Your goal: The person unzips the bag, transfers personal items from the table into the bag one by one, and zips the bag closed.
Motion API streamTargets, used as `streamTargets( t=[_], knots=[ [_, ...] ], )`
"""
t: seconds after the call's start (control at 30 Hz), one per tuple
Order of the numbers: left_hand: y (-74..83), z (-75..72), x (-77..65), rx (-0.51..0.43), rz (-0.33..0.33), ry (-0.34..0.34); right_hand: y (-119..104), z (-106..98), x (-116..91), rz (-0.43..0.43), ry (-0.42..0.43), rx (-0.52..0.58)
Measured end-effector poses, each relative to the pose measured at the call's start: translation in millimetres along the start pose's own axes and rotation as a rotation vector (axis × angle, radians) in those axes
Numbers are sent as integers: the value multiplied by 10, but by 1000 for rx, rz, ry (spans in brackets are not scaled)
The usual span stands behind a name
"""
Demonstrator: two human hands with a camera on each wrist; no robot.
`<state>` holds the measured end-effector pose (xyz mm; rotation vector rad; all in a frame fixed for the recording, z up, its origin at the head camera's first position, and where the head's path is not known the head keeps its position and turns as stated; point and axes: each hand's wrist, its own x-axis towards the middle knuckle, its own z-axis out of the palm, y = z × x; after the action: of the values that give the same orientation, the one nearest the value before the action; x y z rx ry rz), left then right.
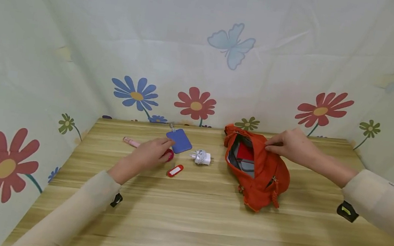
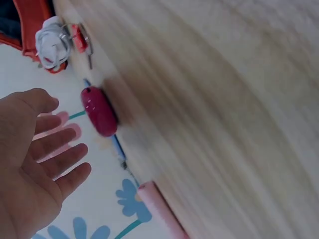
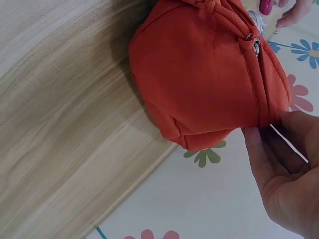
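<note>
My right hand (image 1: 295, 147) pinches the rim of an orange fabric bag (image 1: 268, 173) between thumb and fingers. The bag lies with its zipped mouth spread, showing a red item (image 1: 245, 152) and grey items inside. In the right wrist view, thumb and fingertips grip the edge of the orange cloth. My left hand (image 1: 149, 153) hovers over the left part of the table, fingers loosely extended. Beside its fingertips is a glossy magenta oval object (image 2: 100, 111), apart from the hand in the left wrist view. A pink stick-shaped thing (image 1: 130, 142) lies partly behind that hand.
A blue card holder (image 1: 180, 141) with a metal clip lies at the back. In front of it are a white charger (image 1: 201, 157) with its coiled cable and a red key tag (image 1: 175, 171). A flowered curtain (image 1: 176, 54) hangs behind the wooden table (image 1: 184, 228).
</note>
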<state>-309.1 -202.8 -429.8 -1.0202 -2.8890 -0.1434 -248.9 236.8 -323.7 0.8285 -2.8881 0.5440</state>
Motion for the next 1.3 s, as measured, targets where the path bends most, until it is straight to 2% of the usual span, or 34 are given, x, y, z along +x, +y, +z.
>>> streamTargets(
  t=[0.13,0.27,0.53,0.83,0.93,1.13,1.3],
  knots=[
    [9,57,76,-17,4,15,3,-2,0,10,-6,6],
    [34,89,217,-16,-29,4,3,-3,-5,15,-7,9],
    [76,176,527,8,-130,-133,-12,14,-5,31,-17,17],
    [106,217,644,-27,-196,-258,-9,38,-5,18,-2,23],
    [123,202,674,-50,-189,-262,-13,29,2,13,5,8],
    [162,150,705,-57,-128,-252,-30,1,28,7,9,-8],
    [192,144,733,-3,-60,-281,-30,-15,47,-3,20,-19]
  ],
)
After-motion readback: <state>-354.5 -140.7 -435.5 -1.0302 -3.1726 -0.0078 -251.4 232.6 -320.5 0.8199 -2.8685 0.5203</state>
